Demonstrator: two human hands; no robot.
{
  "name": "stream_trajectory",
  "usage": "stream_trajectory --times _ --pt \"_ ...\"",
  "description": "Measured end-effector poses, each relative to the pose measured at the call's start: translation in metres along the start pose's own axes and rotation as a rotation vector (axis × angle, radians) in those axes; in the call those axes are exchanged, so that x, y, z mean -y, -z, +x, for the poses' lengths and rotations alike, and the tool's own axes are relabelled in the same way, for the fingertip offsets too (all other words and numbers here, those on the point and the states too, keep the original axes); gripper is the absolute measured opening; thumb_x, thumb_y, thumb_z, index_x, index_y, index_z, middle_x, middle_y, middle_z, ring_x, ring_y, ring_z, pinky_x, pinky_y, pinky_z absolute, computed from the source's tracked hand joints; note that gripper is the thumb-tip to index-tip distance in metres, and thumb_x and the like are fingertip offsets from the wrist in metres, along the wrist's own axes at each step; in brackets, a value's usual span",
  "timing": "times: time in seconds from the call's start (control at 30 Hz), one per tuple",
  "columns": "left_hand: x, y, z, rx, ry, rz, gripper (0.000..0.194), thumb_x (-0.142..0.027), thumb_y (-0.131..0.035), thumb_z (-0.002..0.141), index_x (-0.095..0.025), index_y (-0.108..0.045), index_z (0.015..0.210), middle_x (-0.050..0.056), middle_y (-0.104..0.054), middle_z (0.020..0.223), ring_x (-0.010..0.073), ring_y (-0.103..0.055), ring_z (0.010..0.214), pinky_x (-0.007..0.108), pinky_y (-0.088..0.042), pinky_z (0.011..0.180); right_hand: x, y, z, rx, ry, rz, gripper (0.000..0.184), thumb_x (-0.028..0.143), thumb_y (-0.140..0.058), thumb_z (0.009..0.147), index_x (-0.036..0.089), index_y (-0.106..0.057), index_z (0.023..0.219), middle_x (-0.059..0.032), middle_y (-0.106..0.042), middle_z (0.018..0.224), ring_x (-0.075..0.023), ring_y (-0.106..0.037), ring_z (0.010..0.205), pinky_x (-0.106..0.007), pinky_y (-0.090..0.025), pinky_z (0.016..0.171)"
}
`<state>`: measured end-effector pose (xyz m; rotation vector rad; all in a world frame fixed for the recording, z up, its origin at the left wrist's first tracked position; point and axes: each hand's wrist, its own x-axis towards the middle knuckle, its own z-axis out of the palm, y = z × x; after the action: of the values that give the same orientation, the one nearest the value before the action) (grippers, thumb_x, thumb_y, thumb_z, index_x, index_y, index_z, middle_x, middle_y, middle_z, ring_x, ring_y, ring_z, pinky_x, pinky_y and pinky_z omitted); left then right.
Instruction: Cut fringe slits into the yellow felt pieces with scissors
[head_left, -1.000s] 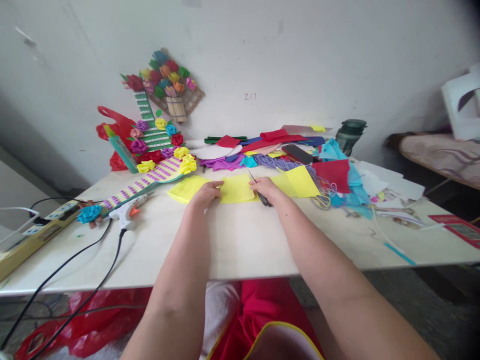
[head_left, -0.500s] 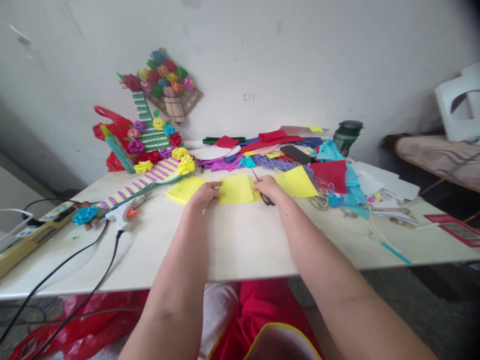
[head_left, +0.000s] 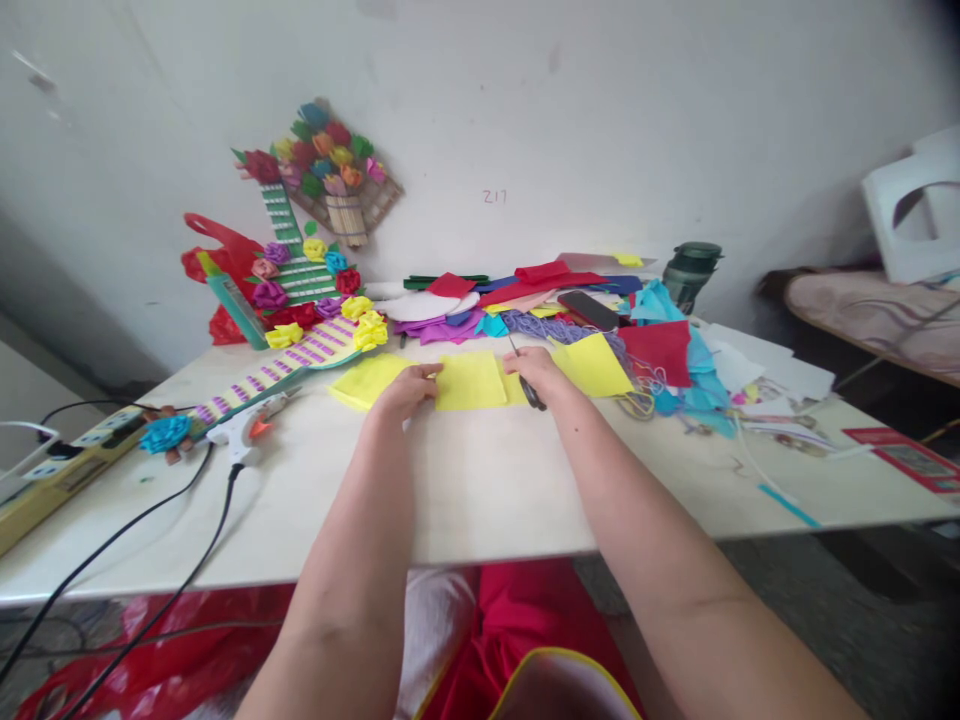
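Note:
A strip of yellow crepe paper (head_left: 471, 381) lies flat on the table, with a square piece on top near its middle. My left hand (head_left: 407, 392) is closed at the left edge of this square, thumb and fingers pinching the paper. My right hand (head_left: 536, 373) grips a pair of scissors (head_left: 532, 392) with dark handles, the blades pointing up and away. Its fingertips touch the strip just right of the square. Another yellow piece (head_left: 595, 365) sits beyond my right hand.
To the left are a glue gun (head_left: 241, 432) with its cord, a power strip (head_left: 75, 465) and a flower-decorated guitar-shaped craft (head_left: 289, 365). Coloured paper and felt (head_left: 442, 325), purple yarn (head_left: 551, 326) and a phone (head_left: 589, 310) lie behind. A dark bottle (head_left: 691, 275) stands at the back right.
The whole view shifts slightly left. My right hand and the scissors shift a little against the yellow paper; my left hand keeps its place on it.

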<state>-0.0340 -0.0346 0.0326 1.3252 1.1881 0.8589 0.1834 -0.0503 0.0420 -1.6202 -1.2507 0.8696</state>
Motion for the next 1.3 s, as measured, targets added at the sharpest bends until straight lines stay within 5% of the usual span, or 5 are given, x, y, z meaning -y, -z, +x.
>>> stream_trajectory --times 0.9,1.3 --pt "0.0 0.002 0.001 0.002 0.041 -0.144 0.068 0.001 -0.053 0.05 -0.007 -0.052 0.117 0.006 -0.065 0.08 0.014 -0.061 0.077 0.021 -0.047 0.071 -0.01 -0.011 0.009 0.05 0.034 -0.551 0.024 0.019 -0.058 0.063 0.017 -0.064 0.087 -0.0028 -0.064 0.07 -0.0109 -0.054 0.052 -0.02 -0.037 0.049" --pt "0.005 0.007 0.006 0.053 0.032 -0.187 0.066 0.0 -0.054 0.05 -0.008 -0.053 0.115 0.008 -0.066 0.087 0.0157 -0.062 0.083 0.023 -0.047 0.077 -0.006 -0.006 0.006 0.084 -0.015 -0.537 0.014 0.023 -0.059 0.065 0.011 -0.066 0.067 -0.0051 -0.059 0.051 -0.0123 -0.053 0.045 -0.021 -0.036 0.046"
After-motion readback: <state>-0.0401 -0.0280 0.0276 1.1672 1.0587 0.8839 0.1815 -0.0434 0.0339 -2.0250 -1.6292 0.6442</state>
